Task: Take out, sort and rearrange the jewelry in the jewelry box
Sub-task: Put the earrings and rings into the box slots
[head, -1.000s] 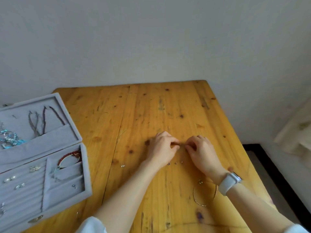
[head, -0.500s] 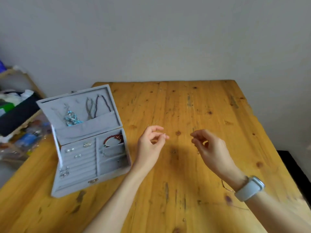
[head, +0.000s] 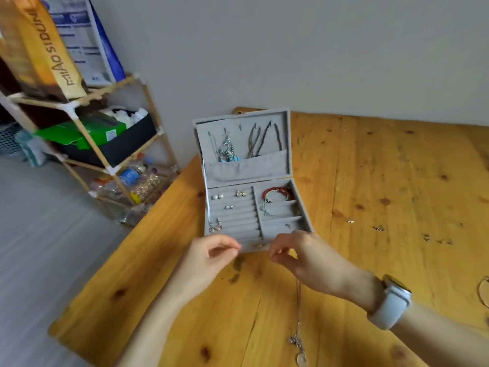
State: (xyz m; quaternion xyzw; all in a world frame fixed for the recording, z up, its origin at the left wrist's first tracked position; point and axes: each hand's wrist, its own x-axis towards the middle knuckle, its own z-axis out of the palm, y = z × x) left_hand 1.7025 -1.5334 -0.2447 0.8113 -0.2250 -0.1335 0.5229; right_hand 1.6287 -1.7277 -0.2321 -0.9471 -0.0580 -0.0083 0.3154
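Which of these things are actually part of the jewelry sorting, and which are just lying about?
Part of the job:
open grey velvet jewelry box
red beaded bracelet
thin chain necklace with pendant
left hand
right hand

Lying about:
wooden storage shelf
orange printed bag
white wristwatch

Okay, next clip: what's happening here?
A person is sorting jewelry at a wooden table. Both hands are raised just in front of the open grey jewelry box. The left hand pinches something tiny; the right hand holds a thin necklace that trails down onto the table. A red bracelet and earrings sit in the box; small pieces lie loose at right.
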